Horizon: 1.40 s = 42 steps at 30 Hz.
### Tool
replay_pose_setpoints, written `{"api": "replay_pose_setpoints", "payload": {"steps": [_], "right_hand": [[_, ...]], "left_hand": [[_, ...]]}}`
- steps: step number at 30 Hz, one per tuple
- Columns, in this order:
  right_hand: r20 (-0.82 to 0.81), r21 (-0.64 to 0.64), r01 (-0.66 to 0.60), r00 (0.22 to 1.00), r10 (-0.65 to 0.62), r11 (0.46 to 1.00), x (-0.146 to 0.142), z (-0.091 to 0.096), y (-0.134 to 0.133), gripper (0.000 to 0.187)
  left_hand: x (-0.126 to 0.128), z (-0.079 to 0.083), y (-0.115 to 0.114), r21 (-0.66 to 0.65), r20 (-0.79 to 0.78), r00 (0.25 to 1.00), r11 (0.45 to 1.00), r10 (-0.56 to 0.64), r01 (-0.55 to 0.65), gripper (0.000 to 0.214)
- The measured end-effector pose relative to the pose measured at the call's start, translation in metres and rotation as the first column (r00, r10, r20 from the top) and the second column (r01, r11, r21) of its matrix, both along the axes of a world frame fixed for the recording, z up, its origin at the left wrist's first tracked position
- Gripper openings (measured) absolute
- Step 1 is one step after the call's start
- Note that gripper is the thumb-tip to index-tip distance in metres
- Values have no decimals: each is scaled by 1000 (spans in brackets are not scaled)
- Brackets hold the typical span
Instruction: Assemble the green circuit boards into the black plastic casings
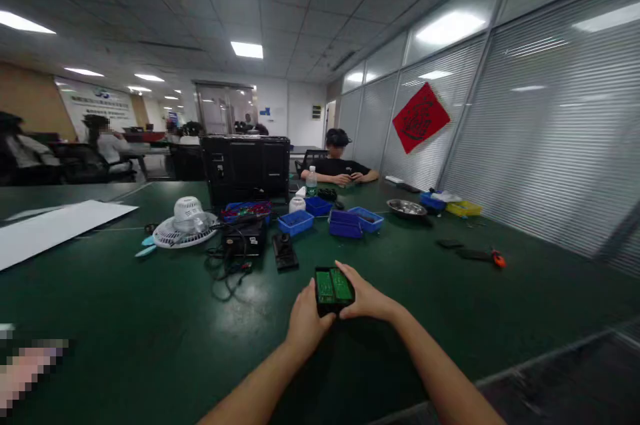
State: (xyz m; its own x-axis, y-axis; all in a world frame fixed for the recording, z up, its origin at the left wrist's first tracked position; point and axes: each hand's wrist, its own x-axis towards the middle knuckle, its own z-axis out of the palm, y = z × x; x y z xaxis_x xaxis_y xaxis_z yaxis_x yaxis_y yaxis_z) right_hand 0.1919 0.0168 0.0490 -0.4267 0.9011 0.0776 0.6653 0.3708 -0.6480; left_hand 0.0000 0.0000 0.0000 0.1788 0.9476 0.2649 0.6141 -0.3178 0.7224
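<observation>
Two flat green circuit boards point(342, 284) filled a rectangular black box point(327, 309)

The bare left hand point(304, 320) and bare right hand point(369, 296) pinched the box between them, fingers curved along opposite sides. Below it spread a smooth dark-green tabletop point(175, 332); I could not tell whether they touched. Beyond the box sat a shallow blue plastic tray point(296, 224); beyond and left, a round white ribbed fan point(173, 236); beyond and right, a shiny round metal bowl point(406, 209).

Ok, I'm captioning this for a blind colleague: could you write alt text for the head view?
A left hand and right hand hold a black case with two green circuit boards at a dark green table. Farther back are blue trays and a white fan; across the table sits a person in black.
</observation>
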Motion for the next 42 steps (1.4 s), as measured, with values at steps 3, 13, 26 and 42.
{"api": "replay_pose_setpoints", "payload": {"steps": [3,13,26,42], "right_hand": [[12,-24,-66,998,66,998,15,4,6,110],[74,155,380,916,-394,912,-10,5,-29,97],[-27,63,471,882,-470,880,-79,-8,-30,67],[32,150,164,985,-170,975,-354,-10,-91,71]], "left_hand": [[0,2,-1,-5,23,999,999,-47,48,71],[-4,2,6,-228,418,908,969,8,96,71],[-23,31,-14,-274,451,880,961,149,-22,43],[-284,34,-106,-302,367,748,832,553,-466,62]]}}
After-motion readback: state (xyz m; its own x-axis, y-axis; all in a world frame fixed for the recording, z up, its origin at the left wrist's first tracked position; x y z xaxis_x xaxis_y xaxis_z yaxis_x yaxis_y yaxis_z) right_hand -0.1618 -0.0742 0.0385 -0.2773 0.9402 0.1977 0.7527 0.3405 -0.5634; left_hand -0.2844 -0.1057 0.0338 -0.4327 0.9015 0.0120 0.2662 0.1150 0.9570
